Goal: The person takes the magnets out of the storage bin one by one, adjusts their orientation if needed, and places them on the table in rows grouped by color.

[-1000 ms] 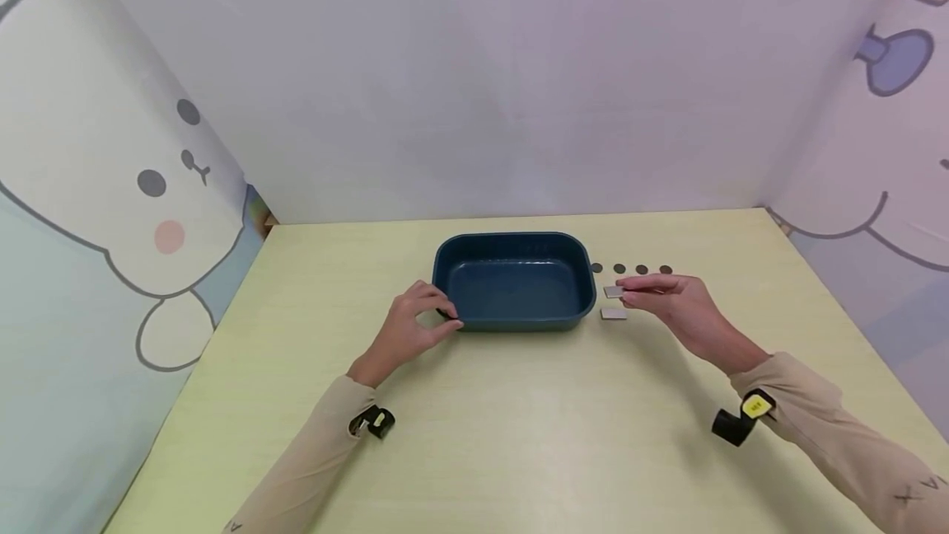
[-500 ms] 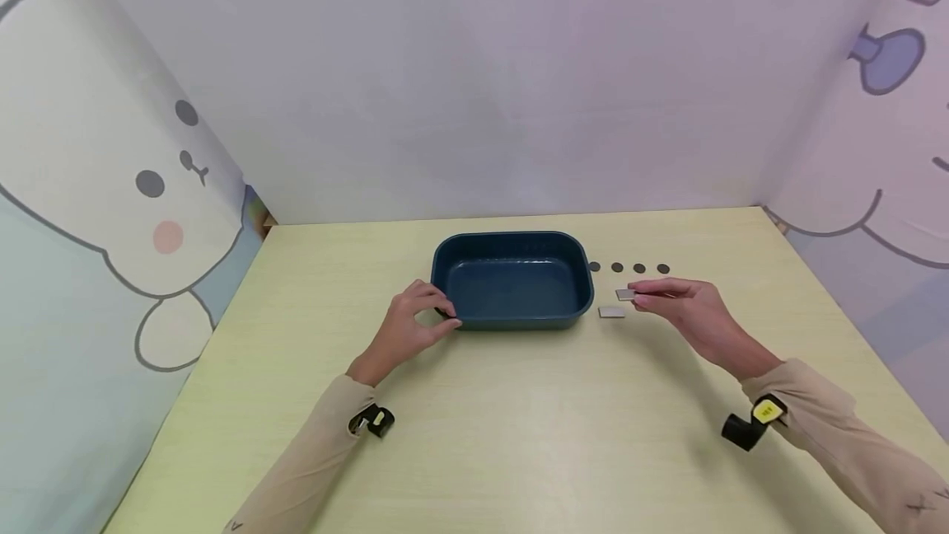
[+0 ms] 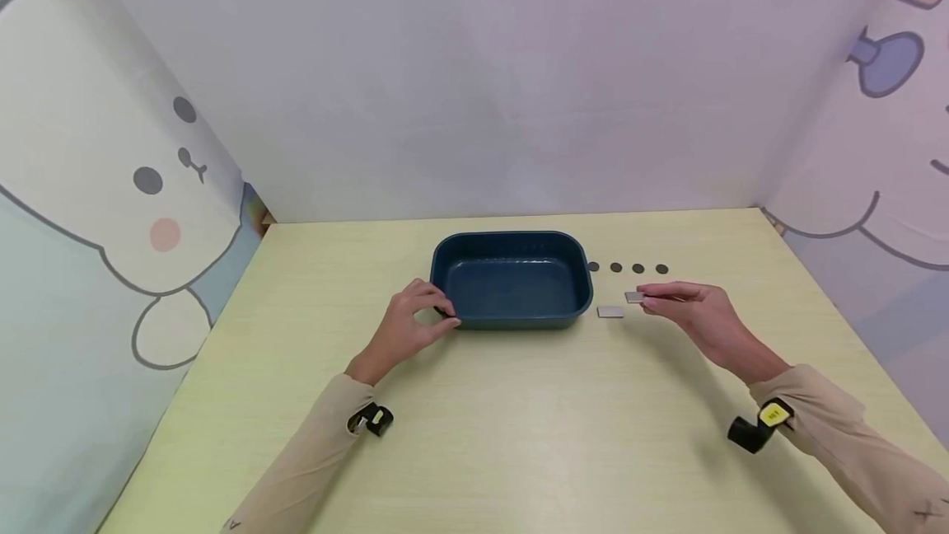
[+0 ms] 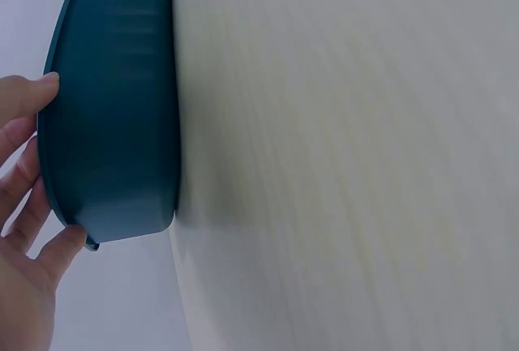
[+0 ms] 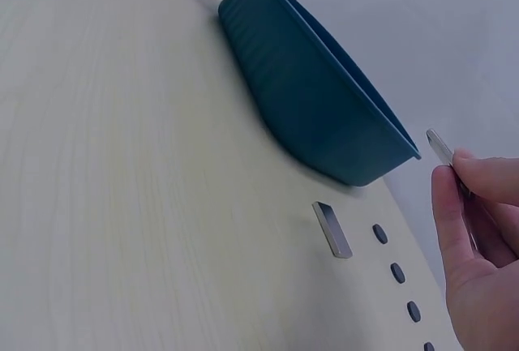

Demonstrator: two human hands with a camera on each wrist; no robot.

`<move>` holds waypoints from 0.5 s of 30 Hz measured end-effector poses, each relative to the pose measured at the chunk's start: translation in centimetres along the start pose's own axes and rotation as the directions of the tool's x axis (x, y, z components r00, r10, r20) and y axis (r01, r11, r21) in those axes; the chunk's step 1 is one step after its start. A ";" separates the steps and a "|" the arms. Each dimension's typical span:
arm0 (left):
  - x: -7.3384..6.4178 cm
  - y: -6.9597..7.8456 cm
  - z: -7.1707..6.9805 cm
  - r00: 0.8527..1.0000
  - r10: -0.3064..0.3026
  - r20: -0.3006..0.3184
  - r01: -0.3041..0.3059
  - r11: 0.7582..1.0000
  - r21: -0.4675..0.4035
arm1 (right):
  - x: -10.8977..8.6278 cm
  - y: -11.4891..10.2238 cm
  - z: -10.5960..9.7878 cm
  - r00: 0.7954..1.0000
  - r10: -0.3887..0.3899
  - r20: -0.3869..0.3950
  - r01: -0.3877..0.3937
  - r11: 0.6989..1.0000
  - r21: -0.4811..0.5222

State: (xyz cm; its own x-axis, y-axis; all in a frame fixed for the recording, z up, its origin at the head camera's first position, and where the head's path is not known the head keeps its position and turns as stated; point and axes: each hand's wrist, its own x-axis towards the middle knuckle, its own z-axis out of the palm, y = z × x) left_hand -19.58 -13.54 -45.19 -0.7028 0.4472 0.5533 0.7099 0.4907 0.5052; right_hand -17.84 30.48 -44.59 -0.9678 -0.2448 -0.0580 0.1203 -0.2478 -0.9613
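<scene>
A dark teal oblong basin with rounded corners stands at the table's middle; nothing shows inside it. At its near left corner my left hand grips the rim, with thumb and fingertips on the edge in the left wrist view. To the right of the basin, my right hand pinches a small flat silvery rectangular piece between thumb and fingers, above the table. A similar rectangular piece lies on the table close to the basin's right side. Several small dark round discs form a row behind it.
The pale yellow wooden table reaches back to a plain whitish curtain. Printed cartoon cloths hang at both sides. A wrist camera sits on each sleeve.
My right hand has drawn back to the right, away from the basin, with the silvery piece in its fingers. The left hand stays on the rim.
</scene>
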 end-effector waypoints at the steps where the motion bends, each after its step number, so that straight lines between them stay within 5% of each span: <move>1: 0.0 0.1 0.0 1.000 -0.005 0.003 0.005 1.000 -0.002 | 0.0 0.0 -0.1 1.000 -0.003 0.001 0.003 1.000 0.002; 15: 0.0 -0.1 0.0 1.000 -0.020 0.005 0.020 1.000 -0.020 | 0.4 0.7 -1.8 1.000 -0.011 -0.023 0.010 1.000 -0.008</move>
State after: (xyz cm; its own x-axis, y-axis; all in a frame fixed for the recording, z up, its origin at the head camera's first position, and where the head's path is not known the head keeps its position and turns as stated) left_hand -19.64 -13.54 -45.20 -0.7172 0.4406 0.5399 0.6963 0.4849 0.5292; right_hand -18.51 31.92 -45.75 -0.9739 -0.2205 -0.0539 0.1083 -0.2427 -0.9640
